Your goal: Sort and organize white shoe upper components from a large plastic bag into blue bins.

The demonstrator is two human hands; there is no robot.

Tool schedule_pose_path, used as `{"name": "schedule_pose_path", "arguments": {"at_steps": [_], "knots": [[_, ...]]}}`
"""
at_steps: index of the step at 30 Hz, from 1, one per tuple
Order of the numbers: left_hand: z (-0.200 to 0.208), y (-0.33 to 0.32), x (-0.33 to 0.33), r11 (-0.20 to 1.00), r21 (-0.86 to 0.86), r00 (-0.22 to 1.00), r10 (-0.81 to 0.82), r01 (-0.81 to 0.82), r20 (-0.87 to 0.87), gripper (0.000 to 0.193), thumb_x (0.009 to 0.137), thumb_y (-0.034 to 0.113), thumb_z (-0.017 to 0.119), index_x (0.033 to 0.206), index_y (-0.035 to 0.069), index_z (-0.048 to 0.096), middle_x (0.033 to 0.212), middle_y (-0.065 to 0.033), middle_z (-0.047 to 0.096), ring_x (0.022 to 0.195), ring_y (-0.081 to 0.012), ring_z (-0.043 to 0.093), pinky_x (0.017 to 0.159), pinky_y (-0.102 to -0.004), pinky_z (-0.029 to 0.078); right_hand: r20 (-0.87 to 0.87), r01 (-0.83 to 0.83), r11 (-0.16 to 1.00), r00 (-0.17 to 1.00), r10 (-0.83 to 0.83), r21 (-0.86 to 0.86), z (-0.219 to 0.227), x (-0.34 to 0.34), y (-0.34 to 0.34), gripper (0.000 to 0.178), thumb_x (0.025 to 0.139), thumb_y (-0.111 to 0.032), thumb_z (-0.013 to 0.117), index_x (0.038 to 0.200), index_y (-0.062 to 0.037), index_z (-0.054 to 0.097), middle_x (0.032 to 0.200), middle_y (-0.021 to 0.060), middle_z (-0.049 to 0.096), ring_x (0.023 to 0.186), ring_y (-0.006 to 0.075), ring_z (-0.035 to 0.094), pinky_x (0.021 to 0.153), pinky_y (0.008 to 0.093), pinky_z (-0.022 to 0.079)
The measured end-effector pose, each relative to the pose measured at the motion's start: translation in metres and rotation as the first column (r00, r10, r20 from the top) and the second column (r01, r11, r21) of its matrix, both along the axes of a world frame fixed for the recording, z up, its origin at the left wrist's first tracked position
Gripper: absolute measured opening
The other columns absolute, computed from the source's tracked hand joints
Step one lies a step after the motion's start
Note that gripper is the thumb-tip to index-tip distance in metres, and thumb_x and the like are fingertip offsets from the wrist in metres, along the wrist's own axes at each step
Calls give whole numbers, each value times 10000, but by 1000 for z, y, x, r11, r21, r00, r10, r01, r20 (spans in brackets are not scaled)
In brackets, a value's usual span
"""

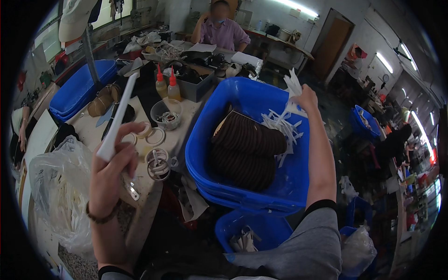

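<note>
My left hand (114,170) is raised over the table's edge, closed on a long white strip (120,114) that slants up and away. Below its fingers shows a small metal piece (134,191); I cannot tell whether the hand touches it. My right hand (305,99), at the right rim of a blue plastic tub (198,140), is closed on a bunch of white strips (292,83). Inside the tub lie rows of stacked dark brown pieces (247,135). Loose white strips (287,128) lie beside them, against the tub's right wall.
On the table stand two red-tipped bottles (173,88), a clear plastic bowl (166,114) and tape rolls (158,165). A clear plastic bag (60,191) lies at left. Another blue tub (221,228) is below. A person (224,30) sits across the table.
</note>
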State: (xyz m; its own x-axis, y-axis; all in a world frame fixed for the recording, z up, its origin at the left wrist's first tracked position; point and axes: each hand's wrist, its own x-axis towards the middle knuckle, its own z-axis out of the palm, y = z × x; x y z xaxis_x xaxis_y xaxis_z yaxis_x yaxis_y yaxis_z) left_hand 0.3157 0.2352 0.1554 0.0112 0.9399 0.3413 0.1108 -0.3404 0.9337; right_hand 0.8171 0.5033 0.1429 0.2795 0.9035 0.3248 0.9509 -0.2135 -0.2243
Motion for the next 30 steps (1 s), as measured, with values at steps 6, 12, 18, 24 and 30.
{"name": "schedule_pose_path", "arguments": {"at_steps": [6, 12, 18, 24, 30], "knots": [[1, -126, -95, 817, 23, 779, 558, -576, -287, 447, 866, 117, 537, 1291, -17, 509, 706, 81, 363, 601, -17, 321, 527, -187, 215, 202, 57, 976, 979, -14, -209, -118, 8, 51, 750, 709, -450, 794, 1285, -49, 531, 1419, 177, 456, 1335, 373, 392, 1081, 557, 315], [-10, -208, -186, 702, 26, 657, 679, -712, -329, 274, 974, 188, 506, 1121, -13, 620, 707, 77, 345, 639, -42, 307, 583, -213, 249, 348, -242, 967, 915, 203, 73, -83, -3, 65, 538, 665, -184, 826, 1130, 3, 628, 1175, 208, 615, 1125, 360, 576, 955, 410, 460], [-24, -201, -212, 560, 232, 394, 769, -796, -503, 195, 969, 183, 543, 911, 4, 596, 665, -20, 466, 625, -85, 414, 567, -263, 352, -251, -785, 517, 454, 855, 341, 28, -297, -115, 272, 859, -48, 654, 1118, 29, 623, 1016, 106, 675, 934, 165, 643, 854, 300, 488], [-96, -184, -285, 566, 69, 385, 640, -822, -665, 149, 927, 135, 553, 927, 0, 617, 783, -108, 641, 729, -198, 606, 676, -336, 466, -90, -873, -423, -455, 886, 242, 0, -538, -283, 114, 821, 12, 621, 934, 11, 620, 890, 153, 655, 825, 354, 638, 713, 394, 507], [-119, -181, -322, 649, -53, 450, 463, -759, -764, 264, 799, 228, 710, 921, 4, 640, 829, -149, 672, 786, -295, 645, 716, -377, 489, -41, -883, -333, -339, 940, -330, -55, -606, -295, 277, 737, -73, 744, 995, -24, 656, 1048, 136, 655, 977, 319, 630, 847, 394, 500]]}}
